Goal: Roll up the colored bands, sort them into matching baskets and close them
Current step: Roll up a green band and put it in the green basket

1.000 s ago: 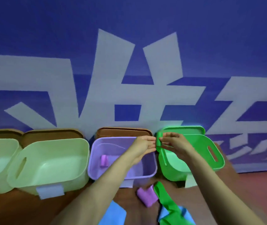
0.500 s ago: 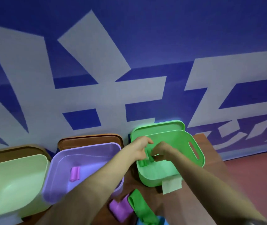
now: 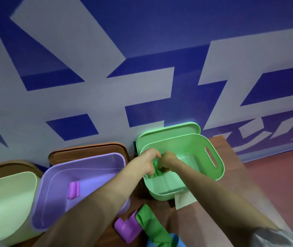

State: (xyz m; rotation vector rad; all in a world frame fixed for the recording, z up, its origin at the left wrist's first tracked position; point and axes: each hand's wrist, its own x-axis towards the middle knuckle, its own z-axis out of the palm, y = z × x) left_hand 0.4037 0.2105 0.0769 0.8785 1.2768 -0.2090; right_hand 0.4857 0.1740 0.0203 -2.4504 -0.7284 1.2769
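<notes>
**Green band gripped inside the green basket**

The rolled green band [image 3: 157,168] is held between both hands inside the open green basket [image 3: 192,145], toward its nine o'clock side. The left hand [image 3: 147,162] is curled over the roll from the left, and the right hand [image 3: 168,159] is closed on it from the right. Whether the roll touches the basket floor cannot be told. The green lid [image 3: 169,131] is propped behind the basket at twelve o'clock. At the basket's nine o'clock the purple basket [image 3: 92,163] is seen, with a purple roll [image 3: 73,190] lying inside. At six o'clock, on the table [image 3: 233,168], a loose purple band [image 3: 125,228] and a loose green band [image 3: 151,227] are laid touching.
</notes>
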